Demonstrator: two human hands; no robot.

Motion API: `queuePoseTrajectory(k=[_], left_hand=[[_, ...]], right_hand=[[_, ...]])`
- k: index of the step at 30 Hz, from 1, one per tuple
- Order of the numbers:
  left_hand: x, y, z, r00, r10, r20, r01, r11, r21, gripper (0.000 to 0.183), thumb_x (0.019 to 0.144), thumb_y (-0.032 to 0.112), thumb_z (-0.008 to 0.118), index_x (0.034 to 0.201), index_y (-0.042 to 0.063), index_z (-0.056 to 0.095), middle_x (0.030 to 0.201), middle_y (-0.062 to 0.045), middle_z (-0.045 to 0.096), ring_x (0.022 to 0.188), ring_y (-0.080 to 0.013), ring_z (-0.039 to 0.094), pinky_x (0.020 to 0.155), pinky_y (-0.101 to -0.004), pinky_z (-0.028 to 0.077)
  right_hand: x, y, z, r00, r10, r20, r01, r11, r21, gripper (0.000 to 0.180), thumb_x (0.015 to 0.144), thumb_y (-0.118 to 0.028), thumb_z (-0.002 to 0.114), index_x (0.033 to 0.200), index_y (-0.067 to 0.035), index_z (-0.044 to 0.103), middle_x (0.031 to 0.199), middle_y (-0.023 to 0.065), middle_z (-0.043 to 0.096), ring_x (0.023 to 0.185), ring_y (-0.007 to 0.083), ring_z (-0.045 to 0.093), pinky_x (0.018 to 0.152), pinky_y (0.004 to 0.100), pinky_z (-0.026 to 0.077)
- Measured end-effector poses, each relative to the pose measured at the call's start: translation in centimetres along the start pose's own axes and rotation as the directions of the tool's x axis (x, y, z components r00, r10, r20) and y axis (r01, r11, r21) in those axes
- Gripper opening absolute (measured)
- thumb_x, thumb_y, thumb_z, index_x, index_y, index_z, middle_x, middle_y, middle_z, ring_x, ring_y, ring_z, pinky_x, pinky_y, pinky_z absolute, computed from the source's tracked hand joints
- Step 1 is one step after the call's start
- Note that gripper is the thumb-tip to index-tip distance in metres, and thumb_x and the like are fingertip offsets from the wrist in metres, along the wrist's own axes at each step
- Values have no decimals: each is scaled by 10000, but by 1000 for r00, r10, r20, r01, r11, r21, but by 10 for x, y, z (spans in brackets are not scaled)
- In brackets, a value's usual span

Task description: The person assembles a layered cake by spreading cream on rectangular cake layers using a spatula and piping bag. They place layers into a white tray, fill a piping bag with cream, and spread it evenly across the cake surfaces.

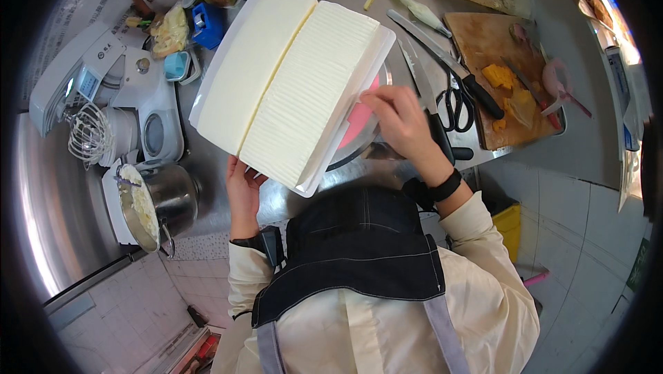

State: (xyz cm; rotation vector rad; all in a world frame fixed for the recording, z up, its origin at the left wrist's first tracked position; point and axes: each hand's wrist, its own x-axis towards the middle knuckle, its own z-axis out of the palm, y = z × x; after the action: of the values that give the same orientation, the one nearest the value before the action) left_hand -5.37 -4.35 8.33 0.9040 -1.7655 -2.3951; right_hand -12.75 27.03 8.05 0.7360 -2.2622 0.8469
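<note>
Two long cream-covered cake slabs lie side by side on a white tray [307, 187], with a narrow gap between them. The left slab [248, 73] has a smooth top, while fine ridges run across the right slab [311, 94]. My left hand [242, 187] holds the tray by its near left side, fingers partly hidden beneath it. At the tray's right edge is my right hand [399, 120], its fingers curled and thumb and fingertips close together; whether they pinch the edge is unclear. Below the tray, a pink sheet [357, 120] shows on a round turntable [380, 130], mostly covered.
On the right lie a serrated knife [440, 53], black-handled scissors [456, 104] and a wooden cutting board [466, 37] with orange fruit pieces [500, 76]. A stand mixer [150, 84] and a steel bowl [178, 200] of cream stand left. Piping bags [409, 1] lie at the back.
</note>
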Motion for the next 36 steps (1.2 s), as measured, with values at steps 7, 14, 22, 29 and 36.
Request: queuePoseTrajectory(k=[7, 14, 22, 29, 36], left_hand=[[0, 8, 6, 999, -6, -48, 7, 1000, 25, 273, 939, 163, 446, 1191, 74, 498, 1014, -83, 628, 813, -179, 654, 626, -316, 564], [3, 5, 1, 999, 14, -41, -12, 999, 43, 270, 938, 164, 451, 1187, 71, 503, 1032, -77, 628, 840, -170, 652, 630, -310, 560], [15, 6, -7, 999, 32, -42, -30, 998, 53, 270, 937, 164, 453, 1186, 75, 511, 1066, -68, 619, 879, -164, 640, 631, -303, 548], [31, 17, -25, 997, -25, 74, 14, 989, 145, 288, 942, 174, 446, 1200, 61, 505, 1082, -70, 617, 925, -169, 628, 673, -313, 543], [-23, -30, -37, 868, -131, 479, 374, 806, -458, 550, 968, 429, 305, 1394, 80, 308, 1431, -145, 346, 1304, -356, 346, 1059, -563, 268]], right_hand=[[2, -5, 9, 999, -44, -25, 46, 993, 105, 318, 659, 84, 592, 960, -6, 644, 921, 92, 580, 784, 239, 552, 654, 299, 471], [5, 2, 7, 999, -8, 49, 7, 1000, 23, 318, 709, -35, 590, 1024, -41, 628, 947, 54, 562, 827, 206, 545, 722, 293, 454], [15, 32, 4, 1000, 4, -24, -5, 999, -36, 295, 706, -7, 599, 998, -34, 634, 936, 73, 566, 853, 227, 553, 727, 296, 480], [21, 69, -11, 988, 57, -145, -74, 991, -114, 308, 677, 70, 615, 969, -21, 656, 939, 98, 562, 798, 238, 559, 678, 297, 487], [4, 68, -35, 872, 401, -280, -364, 915, 175, 154, 797, 30, 601, 927, -36, 652, 904, 102, 563, 768, 233, 566, 667, 295, 473]])
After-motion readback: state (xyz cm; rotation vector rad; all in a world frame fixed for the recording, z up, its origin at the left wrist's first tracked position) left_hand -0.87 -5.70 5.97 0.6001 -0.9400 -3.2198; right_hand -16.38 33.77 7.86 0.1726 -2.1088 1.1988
